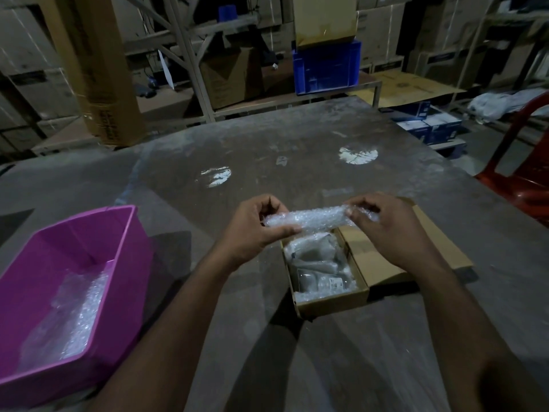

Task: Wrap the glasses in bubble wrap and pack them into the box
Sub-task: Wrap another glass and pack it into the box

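A long roll of bubble wrap hangs level above the far end of the open cardboard box; what it covers is hidden. My left hand grips its left end, thumb along the underside. My right hand pinches its right end with curled fingers. Inside the box lie bubble-wrapped bundles, one with a small white label. The box's lid flap lies open to the right.
A pink plastic tub with loose bubble wrap in it stands at the left on the grey table. A red plastic chair is at the right edge. Cartons, shelving and a blue crate stand behind the table.
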Demonstrator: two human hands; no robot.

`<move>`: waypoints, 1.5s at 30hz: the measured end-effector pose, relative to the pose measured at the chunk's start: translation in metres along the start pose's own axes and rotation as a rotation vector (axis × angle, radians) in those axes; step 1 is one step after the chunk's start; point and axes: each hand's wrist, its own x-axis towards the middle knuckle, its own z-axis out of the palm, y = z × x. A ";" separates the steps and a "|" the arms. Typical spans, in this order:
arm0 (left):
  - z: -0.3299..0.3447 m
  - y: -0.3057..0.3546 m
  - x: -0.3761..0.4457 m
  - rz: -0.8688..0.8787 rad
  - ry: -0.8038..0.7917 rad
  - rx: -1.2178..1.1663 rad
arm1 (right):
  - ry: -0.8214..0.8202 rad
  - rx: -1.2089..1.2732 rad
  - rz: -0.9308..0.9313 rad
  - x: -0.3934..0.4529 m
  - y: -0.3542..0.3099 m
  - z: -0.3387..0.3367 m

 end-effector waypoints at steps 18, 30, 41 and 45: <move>0.026 -0.051 0.029 -0.028 0.156 0.408 | -0.301 0.006 0.009 -0.033 -0.008 0.031; 0.030 -0.061 0.031 -0.082 -0.002 0.762 | -0.510 -0.072 0.045 -0.041 -0.021 0.074; 0.029 -0.061 0.030 -0.003 -0.173 0.926 | -0.602 -0.163 0.066 -0.043 -0.027 0.085; 0.031 -0.060 0.031 0.044 -0.190 1.073 | -0.620 -0.240 0.082 -0.039 -0.029 0.087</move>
